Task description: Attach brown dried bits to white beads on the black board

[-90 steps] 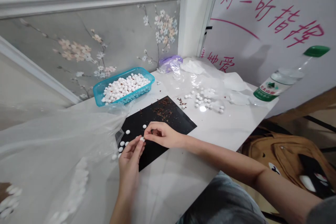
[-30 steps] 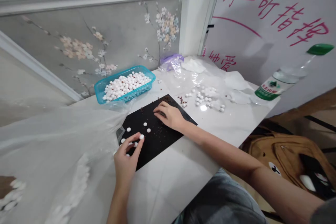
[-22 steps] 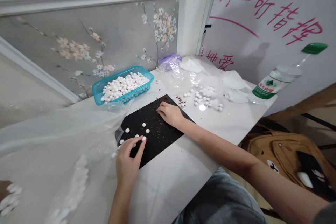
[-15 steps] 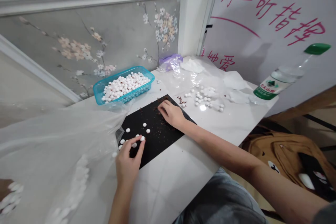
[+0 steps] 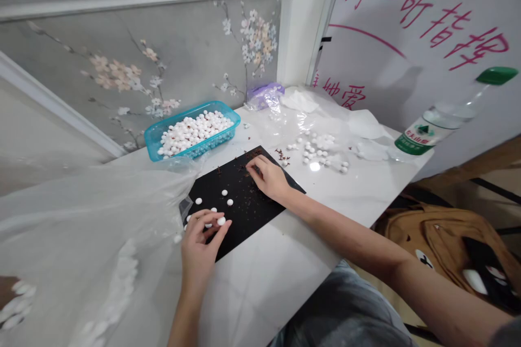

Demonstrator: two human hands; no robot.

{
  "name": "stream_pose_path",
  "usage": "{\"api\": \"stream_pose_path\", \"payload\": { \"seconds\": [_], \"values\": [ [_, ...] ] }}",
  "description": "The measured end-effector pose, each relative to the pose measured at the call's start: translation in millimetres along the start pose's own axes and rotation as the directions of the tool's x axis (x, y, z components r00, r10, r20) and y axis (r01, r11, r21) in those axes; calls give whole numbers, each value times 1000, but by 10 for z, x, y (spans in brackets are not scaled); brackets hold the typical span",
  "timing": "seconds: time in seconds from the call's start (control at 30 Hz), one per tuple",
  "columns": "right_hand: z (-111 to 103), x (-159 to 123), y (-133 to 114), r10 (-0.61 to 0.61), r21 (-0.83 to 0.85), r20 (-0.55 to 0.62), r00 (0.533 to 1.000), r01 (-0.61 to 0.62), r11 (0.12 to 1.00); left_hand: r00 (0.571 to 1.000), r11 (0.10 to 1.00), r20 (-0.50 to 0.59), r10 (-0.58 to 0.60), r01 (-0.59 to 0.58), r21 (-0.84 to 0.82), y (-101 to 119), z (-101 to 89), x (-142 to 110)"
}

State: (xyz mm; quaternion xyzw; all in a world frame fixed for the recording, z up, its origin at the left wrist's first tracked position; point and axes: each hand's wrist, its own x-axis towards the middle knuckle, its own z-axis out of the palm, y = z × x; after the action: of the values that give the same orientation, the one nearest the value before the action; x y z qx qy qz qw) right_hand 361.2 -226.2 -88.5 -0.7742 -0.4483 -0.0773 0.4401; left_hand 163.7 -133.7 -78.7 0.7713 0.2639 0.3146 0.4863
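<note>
Between the thumb and fingertips of my left hand (image 5: 201, 236) is a small white ball (image 5: 221, 221), held just above the black mat (image 5: 240, 227). Several loose white balls (image 5: 230, 202) lie on the mat around that hand. My right hand (image 5: 267, 176) rests over the mat's far right part, its thumb and forefinger pinched together among scattered brown bits (image 5: 253, 200). Whatever sits between those fingertips is too small to make out. A little pile of reddish-brown pieces (image 5: 281, 157) lies just beyond the mat's right edge.
A blue plastic basket (image 5: 148, 143) full of white balls stands by the wall. Clear plastic bags (image 5: 122, 190) spread over the left side. More white balls (image 5: 319, 146) lie at the right, near a green-capped bottle (image 5: 439, 124). A brown backpack (image 5: 443, 238) is below the table's right edge.
My left hand has turned slightly, and the white ball in it has come a little nearer to me. My right hand stays pinched in almost the same spot.
</note>
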Motion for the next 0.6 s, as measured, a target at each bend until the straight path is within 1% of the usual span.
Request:
{"api": "stream_pose_path", "payload": {
  "seconds": [0.2, 0.27, 0.4, 0.43, 0.6],
  "values": [
    [-5, -10, 2, -26, 45, -8, 1000, 27, 999, 992, 994, -63, -112, 111, -20, 19, 21, 0],
    [-5, -11, -2, -33, 61, -2, 999, 33, 998, 990, 994, -85, -109, 108, -9, 34, 22, 3],
    [-9, -13, -14, -41, 93, -7, 999, 41, 995, 996, 1000, -94, -4, 6, 25, 52, 16, 6],
    [-12, -13, -17, -42, 96, -8, 999, 43, 994, 996, 1000, -94, 5, -3, 27, 56, 16, 5],
    [-25, -13, -31, -41, 102, 9, 999, 40, 994, 992, 996, -103, -78, 83, 43, 87, 29, -17]
  ]
}}
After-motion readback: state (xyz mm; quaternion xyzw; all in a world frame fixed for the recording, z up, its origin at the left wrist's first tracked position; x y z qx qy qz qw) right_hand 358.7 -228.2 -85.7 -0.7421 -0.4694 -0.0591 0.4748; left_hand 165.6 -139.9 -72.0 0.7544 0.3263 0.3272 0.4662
